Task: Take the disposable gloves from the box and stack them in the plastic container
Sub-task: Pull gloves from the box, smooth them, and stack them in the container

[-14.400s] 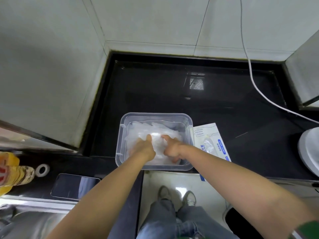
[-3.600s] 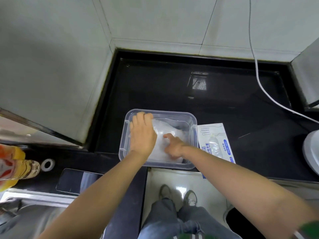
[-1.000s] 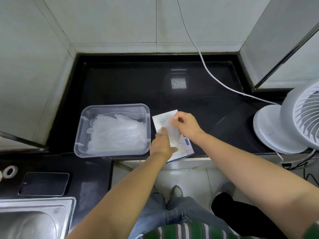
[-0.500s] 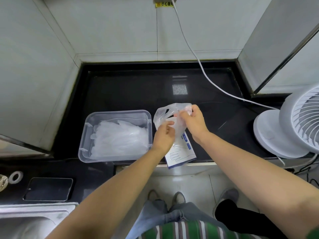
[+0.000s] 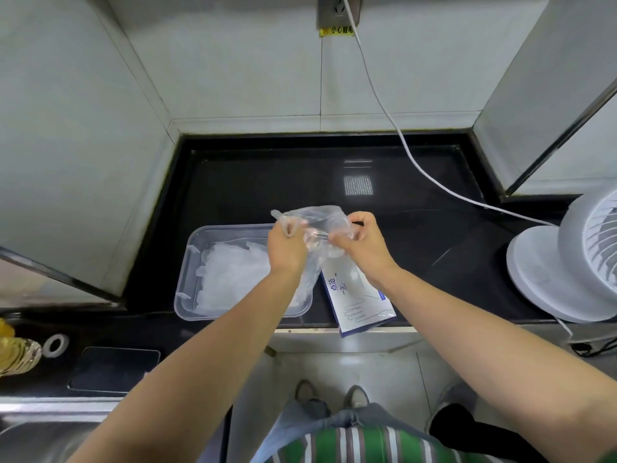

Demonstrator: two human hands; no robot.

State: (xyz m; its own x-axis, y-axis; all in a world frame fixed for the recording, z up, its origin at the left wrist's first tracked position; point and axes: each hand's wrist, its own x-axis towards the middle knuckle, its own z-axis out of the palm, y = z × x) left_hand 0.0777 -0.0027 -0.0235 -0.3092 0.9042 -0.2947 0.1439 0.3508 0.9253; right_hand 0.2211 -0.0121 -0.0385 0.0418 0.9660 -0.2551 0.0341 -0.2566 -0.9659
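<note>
Taking the plastic container point(image 5: 192, 262) as centre, I see bare black counter point(image 5: 267, 182) from eleven to one o'clock, open right up to the tiled back wall point(image 5: 250, 78), while the side wall point(image 5: 83, 162) hems in nine o'clock. At three the box point(image 5: 360, 305) lies just beside the container, and well beyond it the fan point(image 5: 567, 262) closes that side. The white cable point(image 5: 421, 169) trails across the counter at two, and the container's top is open from above.

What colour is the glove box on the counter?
The glove box is white with blue print; the head view shows it.
</note>
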